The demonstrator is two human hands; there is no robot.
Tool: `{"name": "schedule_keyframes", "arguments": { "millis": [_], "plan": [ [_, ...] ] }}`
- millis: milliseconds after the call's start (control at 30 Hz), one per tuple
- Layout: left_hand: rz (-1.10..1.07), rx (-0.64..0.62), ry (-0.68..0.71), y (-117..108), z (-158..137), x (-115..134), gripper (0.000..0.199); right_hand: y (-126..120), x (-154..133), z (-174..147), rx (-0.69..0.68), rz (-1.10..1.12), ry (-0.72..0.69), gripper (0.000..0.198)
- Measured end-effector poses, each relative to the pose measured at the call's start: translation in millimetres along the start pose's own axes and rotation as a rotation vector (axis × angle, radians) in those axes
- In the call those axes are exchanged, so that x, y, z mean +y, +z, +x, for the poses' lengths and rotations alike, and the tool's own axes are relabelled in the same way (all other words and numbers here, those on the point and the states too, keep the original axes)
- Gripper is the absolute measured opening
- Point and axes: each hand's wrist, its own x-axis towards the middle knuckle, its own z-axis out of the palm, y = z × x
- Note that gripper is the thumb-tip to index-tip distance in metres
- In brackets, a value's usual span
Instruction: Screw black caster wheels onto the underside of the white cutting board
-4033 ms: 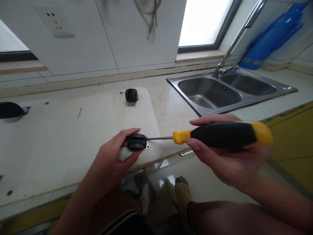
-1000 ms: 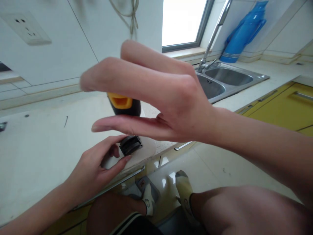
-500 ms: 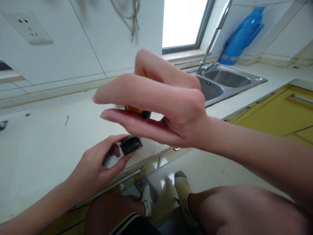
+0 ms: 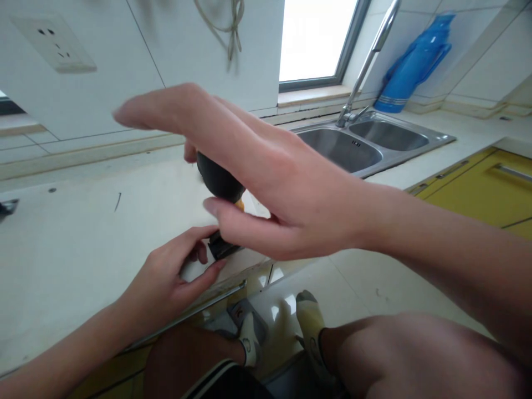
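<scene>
My left hand [image 4: 174,271] rests at the counter's front edge, thumb and forefinger closed on a small black caster [image 4: 222,248]; my right hand hides its upper part. In front of and above it, my right hand [image 4: 274,183] holds what looks like a screwdriver [image 4: 220,178]. Its thick rounded black handle points up, with a bit of yellow below, between thumb and curled fingers. The forefinger stretches out past the handle. The tool's lower end is hidden behind my thumb, so I cannot tell if it touches the caster.
A white counter [image 4: 83,238] carries a thin dark screw-like piece [image 4: 118,201] and a metal-and-black object [image 4: 8,207] at far left. Beyond are a double sink [image 4: 399,119], a tap [image 4: 369,61] and a blue thermos [image 4: 415,64]. Yellow cabinets [image 4: 469,185] stand right.
My right hand has turned and shifted left, tipping the screwdriver so its black handle end shows on top. It now covers part of the caster. My left hand keeps its hold.
</scene>
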Motion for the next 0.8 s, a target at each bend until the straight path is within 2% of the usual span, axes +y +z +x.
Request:
{"name": "schedule_keyframes", "arguments": {
  "millis": [67,100,167,200,333,467,633,733,800],
  "plan": [
    [0.000,-0.002,0.003,-0.4,-0.4,0.0,0.039,-0.9,-0.2,-0.3,-0.100,0.001,0.062,0.054],
    [-0.003,-0.005,0.000,-0.4,-0.8,-0.3,0.040,-1.0,0.5,-0.4,-0.089,-0.035,0.109,0.050],
    [-0.010,-0.013,-0.012,0.1,-1.8,-1.5,0.041,-1.5,2.9,-0.3,0.017,-0.107,0.140,0.033],
    [-0.011,-0.016,-0.017,0.6,-2.3,-2.4,0.041,-2.4,4.3,-0.3,0.073,-0.126,0.134,0.027],
    [-0.011,-0.028,-0.027,1.5,-3.7,-4.7,0.044,-10.0,9.1,0.0,-0.111,-0.116,0.100,0.028],
    [-0.001,-0.035,-0.024,0.8,-4.3,-4.3,0.045,-15.9,14.5,-1.3,-0.031,-0.140,0.140,0.034],
    [-0.004,-0.030,-0.020,1.3,-3.5,-3.3,0.045,-19.4,18.1,-4.9,-0.143,-0.014,0.082,0.033],
    [0.000,-0.029,-0.029,1.1,-3.2,-2.7,0.045,-17.6,14.1,-4.3,-0.090,-0.075,0.121,0.032],
    [0.010,-0.043,-0.031,0.4,-3.3,-2.2,0.045,-16.8,10.8,-2.7,-0.106,-0.120,0.170,0.035]
  ]
}}
